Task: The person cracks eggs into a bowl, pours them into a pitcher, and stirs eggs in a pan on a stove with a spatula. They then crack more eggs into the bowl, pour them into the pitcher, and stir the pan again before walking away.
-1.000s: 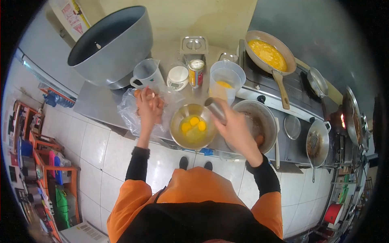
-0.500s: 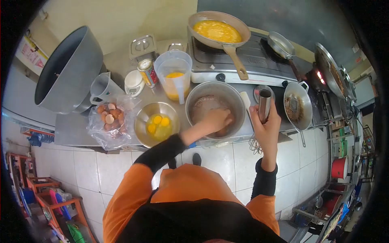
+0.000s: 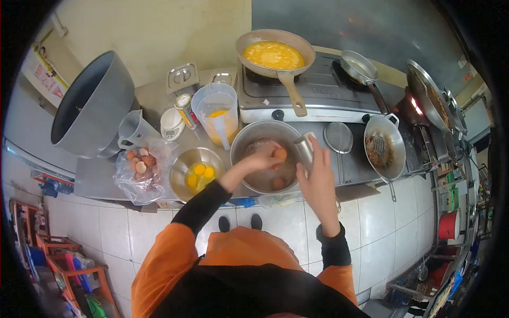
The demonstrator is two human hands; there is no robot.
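Observation:
My left hand (image 3: pixel 261 160) is closed around a brown egg (image 3: pixel 279 154) over the large metal pot (image 3: pixel 237 139). Another egg (image 3: pixel 278 183) lies low in the pot, in what looks like cloudy water. At the pot's right rim, my right hand (image 3: pixel 319 183) grips a whisk by its metal handle (image 3: pixel 304 150), whose end leans over the pot. Most of the whisk's wires are hidden behind that hand. Left of the pot stands a steel bowl (image 3: pixel 177 168) holding several cracked-open eggs (image 3: pixel 200 175). A plastic bag (image 3: pixel 131 192) of brown eggshells (image 3: pixel 141 167) lies further left.
Behind the bowl are a jug (image 3: pixel 200 108) of beaten egg, a can (image 3: pixel 185 108) and a small scale (image 3: pixel 172 125). A pan (image 3: pixel 248 41) of egg sits on the stove (image 3: pixel 318 114). To the right lie a strainer (image 3: pixel 338 137) and a pan with a slotted turner (image 3: pixel 379 148).
My left hand has lifted an egg up inside the pot. My right hand has moved left with the whisk, its handle now tilted over the pot's rim. The view has shifted slightly.

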